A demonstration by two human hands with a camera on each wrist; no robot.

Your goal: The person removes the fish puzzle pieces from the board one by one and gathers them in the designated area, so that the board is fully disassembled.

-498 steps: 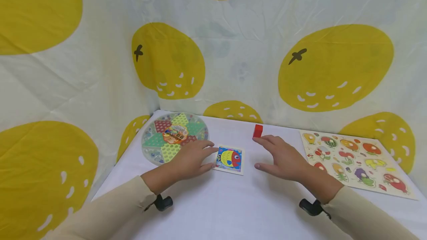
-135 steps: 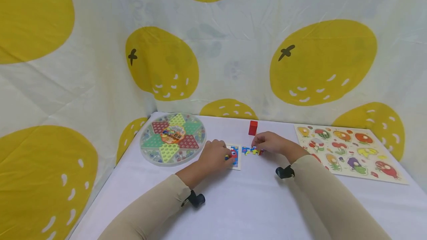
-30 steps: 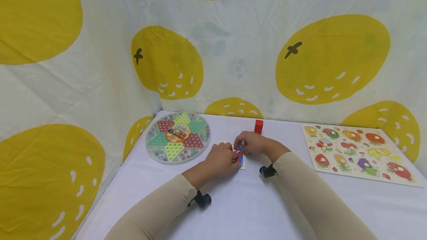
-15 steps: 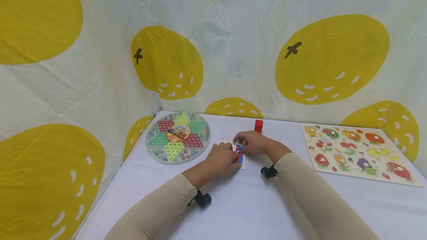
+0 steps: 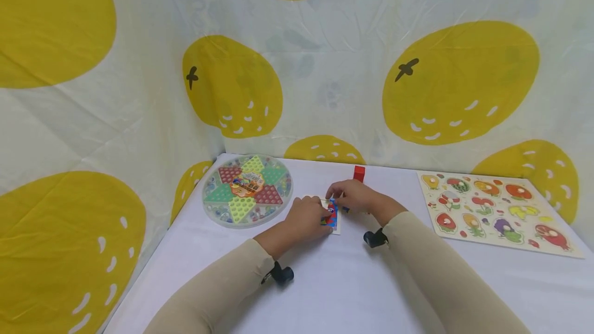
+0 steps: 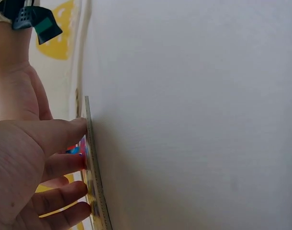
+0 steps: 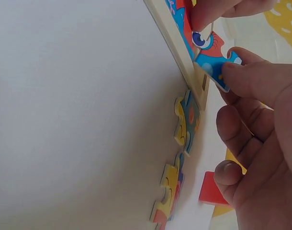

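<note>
A small fish jigsaw in a pale wooden tray lies mid-table. My left hand rests over its left part; in the left wrist view the fingertips touch its face, with the thumb along the edge. My right hand pinches a blue-and-red puzzle piece between thumb and finger. That piece is tilted at the tray's far right corner, beside the printed eye; bare wood shows under it. Two loose puzzle pieces, one blue and yellow, one yellow and red, lie beside the tray, mostly hidden by my right hand in the head view.
A red block stands just beyond my right hand. To the left lies a round Chinese checkers board with marbles. A fruit peg puzzle board lies on the right. A fruit-print curtain hangs behind the table.
The fish picture was whole at first; later, loose pieces lay right of it. My right hand moved from them to the tray's far corner, where the pinched piece has turned. My left hand stays put.
</note>
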